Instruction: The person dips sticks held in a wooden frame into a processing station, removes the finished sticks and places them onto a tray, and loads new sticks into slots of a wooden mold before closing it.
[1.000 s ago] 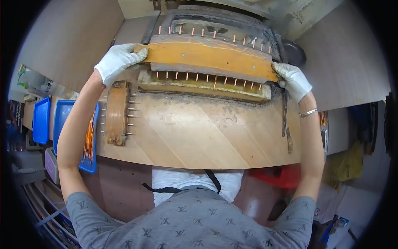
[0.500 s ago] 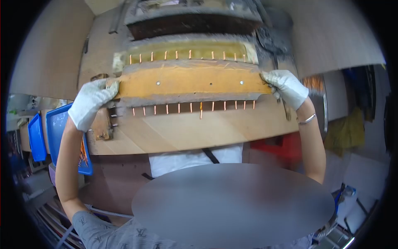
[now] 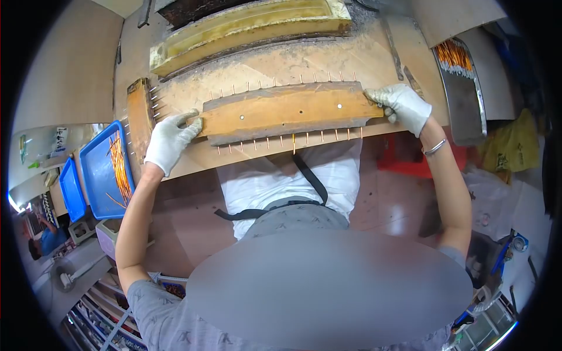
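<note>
A long wooden board (image 3: 269, 114) is stretched between my two white-gloved hands, close to the front edge of the table. Thin copper wire ends (image 3: 294, 142) stick out along both its long sides; one at the near side reaches further than the others. My left hand (image 3: 171, 143) grips the board's left end, thumb and fingers closed on it. At the opposite end my right hand (image 3: 405, 109) pinches the narrow wooden tip. The board sits slightly tilted, its right end further from me. I cannot tell whether it rests on the table.
Behind the board stands a yellowish rectangular trough (image 3: 252, 44). A second wooden board (image 3: 140, 114) with protruding pins lies at the left. Copper wires (image 3: 120, 169) fill part of a blue tray (image 3: 96, 193). A metal tray (image 3: 465, 117) with more wires is at the right.
Both hands have brought the board away from the trough and toward my body, near the table's front edge. It is now slightly slanted. The view has shifted downward.
</note>
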`<state>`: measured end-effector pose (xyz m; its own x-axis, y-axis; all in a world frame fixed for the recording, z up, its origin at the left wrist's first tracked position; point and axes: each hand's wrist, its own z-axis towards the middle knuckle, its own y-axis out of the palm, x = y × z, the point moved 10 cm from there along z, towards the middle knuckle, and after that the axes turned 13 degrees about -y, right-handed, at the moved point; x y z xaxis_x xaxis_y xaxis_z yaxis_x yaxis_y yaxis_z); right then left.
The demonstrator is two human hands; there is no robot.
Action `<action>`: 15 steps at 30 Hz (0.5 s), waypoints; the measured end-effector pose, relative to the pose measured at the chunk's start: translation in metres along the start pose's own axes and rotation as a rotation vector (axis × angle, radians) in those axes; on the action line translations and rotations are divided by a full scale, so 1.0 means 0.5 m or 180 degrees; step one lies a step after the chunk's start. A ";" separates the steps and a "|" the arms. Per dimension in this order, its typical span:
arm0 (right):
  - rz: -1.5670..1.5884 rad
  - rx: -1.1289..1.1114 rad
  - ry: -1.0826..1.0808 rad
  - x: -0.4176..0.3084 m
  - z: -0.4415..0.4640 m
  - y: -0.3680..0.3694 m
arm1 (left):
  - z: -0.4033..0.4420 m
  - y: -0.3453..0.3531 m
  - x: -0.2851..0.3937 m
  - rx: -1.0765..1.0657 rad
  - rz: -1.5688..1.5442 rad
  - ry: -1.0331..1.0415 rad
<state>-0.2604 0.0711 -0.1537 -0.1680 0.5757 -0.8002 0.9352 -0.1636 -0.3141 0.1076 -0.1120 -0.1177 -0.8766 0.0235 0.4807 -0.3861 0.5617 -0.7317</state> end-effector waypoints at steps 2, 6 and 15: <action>-0.0025 -0.0024 -0.0052 0.001 0.000 0.000 | -0.017 -0.010 0.017 0.0224 -0.0008 -0.0019; -0.0090 -0.0029 -0.0190 -0.009 0.000 0.003 | -0.044 -0.089 0.012 0.1545 0.0089 -0.0001; -0.0068 -0.0127 -0.0229 -0.008 0.002 0.010 | -0.228 0.149 0.260 0.1049 0.0829 0.1088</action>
<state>-0.2552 0.0673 -0.1528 -0.2086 0.5195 -0.8286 0.9426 -0.1190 -0.3120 -0.0023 0.0271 -0.0544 -0.8332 0.4259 0.3528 -0.2864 0.2134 -0.9340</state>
